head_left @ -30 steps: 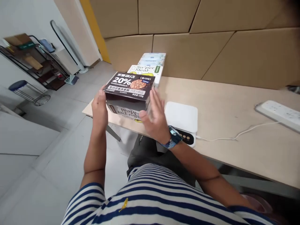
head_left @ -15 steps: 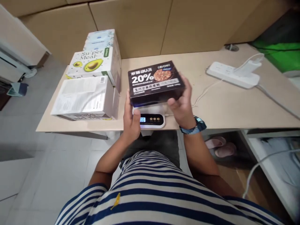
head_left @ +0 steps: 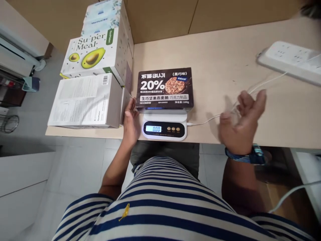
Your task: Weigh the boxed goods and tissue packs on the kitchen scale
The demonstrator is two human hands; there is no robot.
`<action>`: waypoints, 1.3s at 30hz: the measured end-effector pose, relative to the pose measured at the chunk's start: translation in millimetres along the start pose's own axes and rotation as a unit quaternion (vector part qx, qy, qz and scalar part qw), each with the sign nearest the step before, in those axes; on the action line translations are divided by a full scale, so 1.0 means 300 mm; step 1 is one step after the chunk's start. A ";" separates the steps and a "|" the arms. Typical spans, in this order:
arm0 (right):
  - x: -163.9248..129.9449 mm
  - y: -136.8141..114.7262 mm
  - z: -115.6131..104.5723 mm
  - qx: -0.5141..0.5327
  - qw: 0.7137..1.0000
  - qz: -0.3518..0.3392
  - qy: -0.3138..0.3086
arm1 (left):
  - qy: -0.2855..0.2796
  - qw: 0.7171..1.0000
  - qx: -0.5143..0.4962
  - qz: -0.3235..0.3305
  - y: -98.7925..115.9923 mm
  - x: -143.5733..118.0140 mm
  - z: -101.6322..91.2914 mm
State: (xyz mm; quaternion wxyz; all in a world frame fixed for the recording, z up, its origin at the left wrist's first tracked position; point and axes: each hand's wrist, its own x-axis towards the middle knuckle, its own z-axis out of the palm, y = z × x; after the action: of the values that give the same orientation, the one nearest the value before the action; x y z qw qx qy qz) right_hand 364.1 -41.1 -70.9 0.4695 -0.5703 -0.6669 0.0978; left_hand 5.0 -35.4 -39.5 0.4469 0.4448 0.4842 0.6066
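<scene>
Dark box [head_left: 165, 87] sits flat on the white scale [head_left: 165, 126], overhanging the platform a bit at the back and sides. Display reads 0.00. Left hand [head_left: 130, 121] is open, fingertips right at the box's left edge, wedged between it and the white carton [head_left: 85, 100]; can't tell if it's actually touching. Right hand [head_left: 241, 122] is off to the right, empty, fingers loosely curled above the cable [head_left: 208, 118]. For a clean reading: take the left hand fully clear, keep the box off the carton, centre it.
</scene>
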 end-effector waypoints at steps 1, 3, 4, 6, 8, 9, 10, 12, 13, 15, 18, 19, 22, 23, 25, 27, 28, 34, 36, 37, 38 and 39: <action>-0.003 0.022 -0.011 -0.011 1.000 -0.005 0.013 | -0.004 1.000 -0.002 0.000 -0.001 0.001 0.003; -0.006 0.041 -0.016 -0.024 0.999 -0.010 0.018 | -0.013 1.000 -0.004 0.004 -0.001 0.001 0.007; -0.005 0.040 -0.013 -0.028 0.999 -0.010 0.013 | -0.017 1.000 -0.004 0.007 0.000 -0.001 0.009; 0.001 0.032 -0.001 -0.034 0.999 -0.006 -0.012 | -0.018 1.000 -0.006 0.009 0.002 -0.004 0.010; 0.009 0.028 0.010 -0.038 0.998 -0.017 -0.041 | -0.014 1.000 -0.012 0.013 0.002 -0.008 0.010; 0.013 0.030 0.013 -0.039 0.997 -0.027 -0.054 | -0.013 1.000 -0.017 0.015 0.002 -0.009 0.010; 0.016 0.034 0.016 -0.041 0.996 -0.035 -0.067 | -0.013 1.000 -0.021 0.017 0.001 -0.010 0.010; 0.021 0.043 0.018 -0.046 0.994 -0.036 -0.090 | -0.016 0.999 -0.024 0.019 -0.001 -0.011 0.009; 0.022 0.046 0.018 -0.049 0.994 -0.028 -0.096 | -0.018 0.999 -0.023 0.018 -0.002 -0.012 0.010; 0.022 0.042 0.016 -0.058 0.993 -0.016 -0.104 | -0.026 0.999 -0.026 0.016 -0.003 -0.013 0.011; 0.018 0.021 0.011 -0.078 0.991 -0.001 -0.107 | -0.029 0.999 -0.040 0.019 0.000 -0.015 0.016; 0.016 0.013 0.010 -0.084 0.991 0.000 -0.108 | -0.026 0.999 -0.041 0.019 0.002 -0.016 0.018; 0.013 0.009 0.005 -0.099 0.989 -0.025 -0.107 | -0.017 0.999 -0.031 0.017 0.008 -0.017 0.023; 0.013 0.013 0.004 -0.103 0.988 -0.038 -0.108 | -0.017 0.999 -0.028 0.016 0.009 -0.016 0.023; 0.013 0.027 0.001 -0.112 0.986 -0.056 -0.110 | -0.018 0.999 -0.026 0.017 0.010 -0.015 0.023; 0.013 0.037 -0.001 -0.118 0.985 -0.060 -0.111 | -0.018 0.999 -0.025 0.017 0.009 -0.013 0.022; 0.013 0.038 -0.002 -0.120 0.985 -0.060 -0.111 | -0.016 0.999 -0.024 0.016 0.008 -0.012 0.021; 0.011 0.026 -0.005 -0.141 0.984 -0.050 -0.098 | -0.018 0.999 -0.018 0.019 0.005 -0.011 0.017; 0.012 0.035 -0.006 -0.148 0.983 -0.044 -0.097 | -0.023 0.999 -0.018 0.021 0.005 -0.011 0.016; 0.012 0.040 -0.006 -0.150 0.983 -0.038 -0.096 | -0.023 0.999 -0.018 0.023 0.004 -0.011 0.016; 0.013 0.043 -0.006 -0.150 0.984 -0.034 -0.094 | -0.024 0.999 -0.019 0.025 0.003 -0.011 0.016; 0.013 0.041 -0.005 -0.148 0.984 -0.034 -0.089 | -0.024 0.999 -0.021 0.026 0.001 -0.010 0.016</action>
State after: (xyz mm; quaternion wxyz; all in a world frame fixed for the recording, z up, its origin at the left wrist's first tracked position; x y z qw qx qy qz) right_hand 373.9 -34.2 -76.3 0.3213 -0.5992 -0.7326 0.0323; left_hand 10.2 -37.5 -38.8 0.4517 0.4618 0.4486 0.6176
